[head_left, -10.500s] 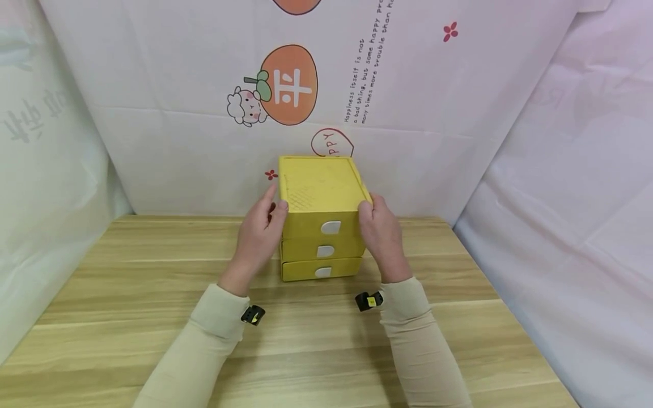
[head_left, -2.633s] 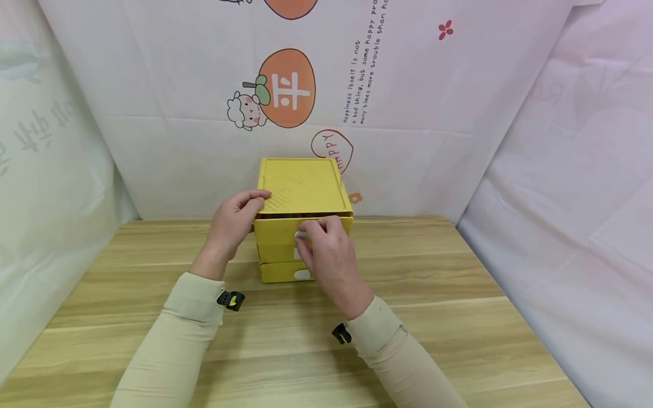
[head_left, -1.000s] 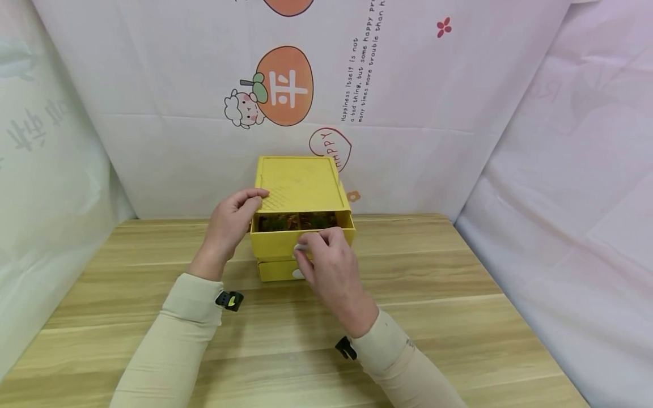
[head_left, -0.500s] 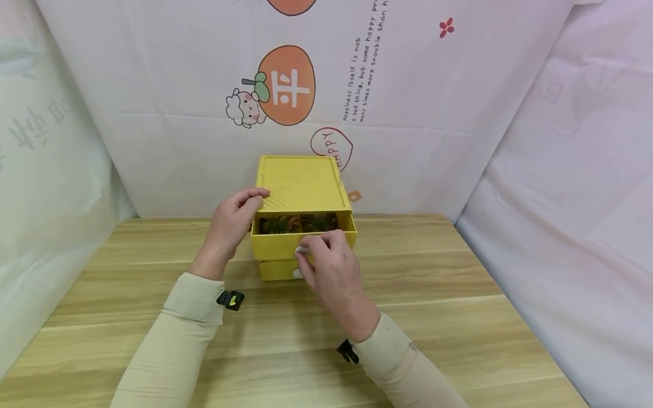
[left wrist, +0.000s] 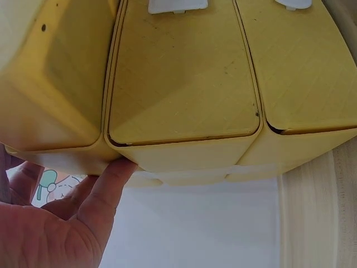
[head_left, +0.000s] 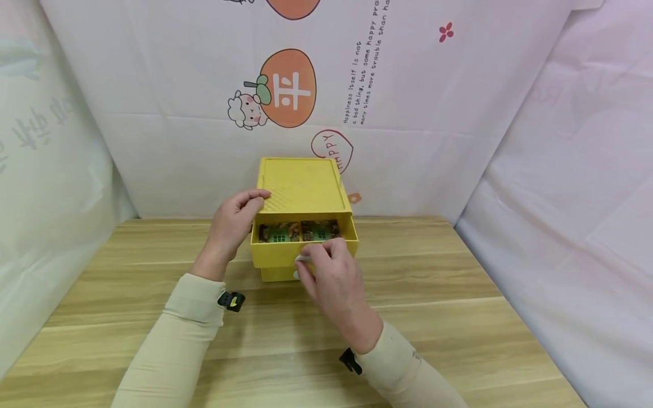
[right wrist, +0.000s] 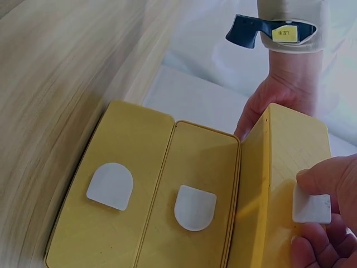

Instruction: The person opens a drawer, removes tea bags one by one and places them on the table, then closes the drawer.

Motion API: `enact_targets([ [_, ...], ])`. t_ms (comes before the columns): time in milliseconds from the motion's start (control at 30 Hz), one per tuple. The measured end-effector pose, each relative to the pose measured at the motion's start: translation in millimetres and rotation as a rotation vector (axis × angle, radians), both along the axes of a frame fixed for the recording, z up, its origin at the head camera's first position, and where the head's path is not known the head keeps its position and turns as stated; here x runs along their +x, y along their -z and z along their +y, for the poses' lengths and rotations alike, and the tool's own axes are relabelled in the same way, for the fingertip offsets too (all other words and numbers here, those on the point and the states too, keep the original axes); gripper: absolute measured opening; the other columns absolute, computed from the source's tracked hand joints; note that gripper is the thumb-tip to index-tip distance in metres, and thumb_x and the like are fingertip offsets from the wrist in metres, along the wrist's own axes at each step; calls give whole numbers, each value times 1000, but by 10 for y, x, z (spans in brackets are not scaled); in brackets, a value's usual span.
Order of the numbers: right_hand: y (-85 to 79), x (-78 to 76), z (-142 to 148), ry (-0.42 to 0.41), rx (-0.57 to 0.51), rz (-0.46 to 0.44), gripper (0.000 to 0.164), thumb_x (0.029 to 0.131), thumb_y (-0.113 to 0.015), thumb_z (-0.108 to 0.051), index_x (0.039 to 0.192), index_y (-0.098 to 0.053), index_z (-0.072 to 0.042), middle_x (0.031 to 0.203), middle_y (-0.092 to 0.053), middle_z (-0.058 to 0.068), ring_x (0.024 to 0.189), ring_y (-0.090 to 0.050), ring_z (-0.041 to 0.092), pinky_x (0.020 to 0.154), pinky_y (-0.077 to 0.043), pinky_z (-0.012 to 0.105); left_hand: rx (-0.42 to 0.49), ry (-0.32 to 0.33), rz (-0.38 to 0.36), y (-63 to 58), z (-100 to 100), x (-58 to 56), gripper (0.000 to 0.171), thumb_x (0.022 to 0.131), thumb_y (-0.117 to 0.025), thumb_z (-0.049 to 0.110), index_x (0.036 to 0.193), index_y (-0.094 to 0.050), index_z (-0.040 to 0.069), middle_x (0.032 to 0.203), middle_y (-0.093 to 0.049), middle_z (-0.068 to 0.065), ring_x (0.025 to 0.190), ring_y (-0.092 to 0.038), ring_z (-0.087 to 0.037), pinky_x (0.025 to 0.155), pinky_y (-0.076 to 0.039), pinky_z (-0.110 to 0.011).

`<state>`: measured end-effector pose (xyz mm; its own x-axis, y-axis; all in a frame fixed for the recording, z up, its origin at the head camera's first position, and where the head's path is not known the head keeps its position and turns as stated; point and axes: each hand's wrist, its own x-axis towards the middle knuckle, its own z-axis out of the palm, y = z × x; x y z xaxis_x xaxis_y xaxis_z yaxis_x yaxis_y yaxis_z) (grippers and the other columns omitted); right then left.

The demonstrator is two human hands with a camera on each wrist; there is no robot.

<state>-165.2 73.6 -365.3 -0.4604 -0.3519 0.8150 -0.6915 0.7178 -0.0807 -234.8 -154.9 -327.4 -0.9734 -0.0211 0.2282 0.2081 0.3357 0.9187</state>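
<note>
A yellow three-drawer box (head_left: 301, 181) stands on the table near the back sheet. Its top drawer (head_left: 275, 255) is pulled partway out, showing two dark, green-printed flat packs (head_left: 320, 229) side by side inside. My right hand (head_left: 334, 280) pinches that drawer's white handle (right wrist: 311, 207) between thumb and fingers. At the box's upper left edge, my left hand (head_left: 230, 224) holds the body, fingertips over the top; the left wrist view shows its thumb (left wrist: 106, 195) against the side. Below, the middle drawer (right wrist: 192, 167) and bottom drawer (right wrist: 139, 134) are closed, each with a white handle.
The wood-grain table (head_left: 433, 317) extends on both sides and in front of the box. Behind it hangs a white printed sheet (head_left: 408, 170), with more white sheeting (head_left: 576, 198) at the sides. Both wrists wear black straps (head_left: 232, 301).
The right hand has moved from the box's side to the top drawer's handle and drawn the drawer toward me, exposing the packs. The left hand has shifted onto the top left edge and stays there.
</note>
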Motion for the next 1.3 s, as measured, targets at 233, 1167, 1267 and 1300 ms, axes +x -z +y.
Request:
enact_targets([
  [233,9,32,8,-10,3,12,24,87,-87,-20,98,-69,-9,89,-56,8,75,-51,18,56,-45,27,2,-5,6,10,-4,-2,41,108,-49,45,135,-70,23,145,-61,2,86,-50,-18,83,-44,-38],
  [1167,-17,227,36,-1,23,-3,22,87,-86,-19,97,-69,-9,90,-54,6,75,-55,16,54,-48,22,-4,-19,23,36,0,-30,40,108,-49,41,134,-71,20,147,-61,1,134,-54,-22,111,-44,-49],
  [1267,-18,242,35,0,21,-3,23,87,-86,-19,97,-68,-9,89,-54,6,75,-55,16,54,-49,23,-8,-21,23,35,0,-31,41,108,-48,42,133,-71,20,147,-61,1,131,-55,-23,107,-45,-48],
  [1300,-17,246,35,-1,21,-3,23,87,-86,-19,96,-68,-9,89,-54,6,75,-55,16,54,-50,23,-10,-21,23,35,-1,-31,41,108,-48,42,133,-70,20,147,-61,1,131,-55,-23,107,-45,-47],
])
